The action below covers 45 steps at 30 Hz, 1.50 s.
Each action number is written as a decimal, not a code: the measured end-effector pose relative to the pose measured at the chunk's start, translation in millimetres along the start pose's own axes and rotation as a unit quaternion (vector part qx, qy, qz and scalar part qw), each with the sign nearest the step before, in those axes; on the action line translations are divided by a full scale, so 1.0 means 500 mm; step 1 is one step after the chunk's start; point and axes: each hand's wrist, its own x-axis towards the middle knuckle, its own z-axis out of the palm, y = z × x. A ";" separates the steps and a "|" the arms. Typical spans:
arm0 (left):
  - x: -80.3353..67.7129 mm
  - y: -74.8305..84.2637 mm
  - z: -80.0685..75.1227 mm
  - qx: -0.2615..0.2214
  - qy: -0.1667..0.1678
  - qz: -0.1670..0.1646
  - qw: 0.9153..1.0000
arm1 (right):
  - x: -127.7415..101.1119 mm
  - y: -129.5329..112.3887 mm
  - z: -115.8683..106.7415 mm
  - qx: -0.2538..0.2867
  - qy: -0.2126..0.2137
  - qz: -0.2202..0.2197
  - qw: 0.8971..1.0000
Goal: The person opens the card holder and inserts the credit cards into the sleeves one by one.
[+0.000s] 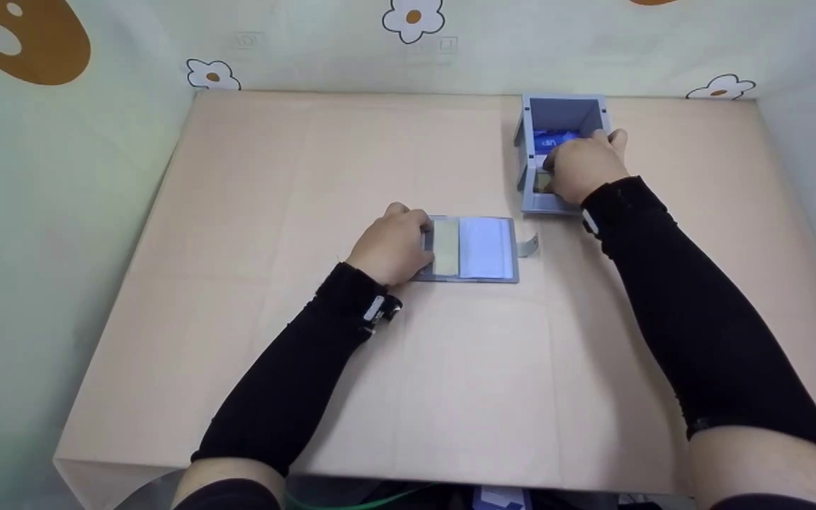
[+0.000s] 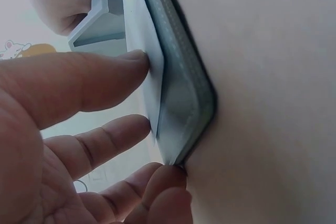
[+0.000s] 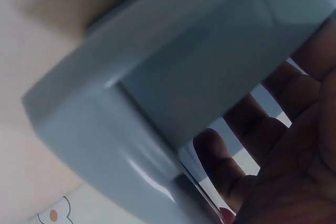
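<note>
An open grey notebook (image 1: pixel 514 270) lies on the table, with a yellow pad, a white pad and a small strap at its right edge. My left hand (image 1: pixel 390 244) grips its left end. In the left wrist view the thumb (image 2: pixel 105 80) presses a pale flap (image 2: pixel 152 72), and other fingers meet the cover (image 2: pixel 181 103) at its corner. At the back right stands a grey open-topped box (image 1: pixel 527 152) holding blue packets (image 1: pixel 553 140). My right hand (image 1: pixel 585 166) reaches into it over the rim. Its fingers (image 3: pixel 247 124) are loosely bent; some tips are hidden behind the box wall.
The table (image 1: pixel 295 177) has a pale cloth over it and meets a wall printed with flowers (image 1: pixel 213 74) at the back. Side walls rise left and right. Below the front edge a green cable (image 1: pixel 365 504) shows.
</note>
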 end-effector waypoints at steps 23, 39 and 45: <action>-0.002 0.000 0.001 0.011 0.003 0.009 1.000 | 0.002 -0.001 0.001 0.000 0.024 -0.007 1.000; -0.002 0.001 0.000 0.008 0.002 0.004 1.000 | -0.008 -0.004 -0.011 0.061 0.032 0.019 0.997; -0.003 0.000 0.001 -0.001 0.002 0.002 1.000 | -0.024 -0.003 -0.026 0.118 0.061 0.039 0.990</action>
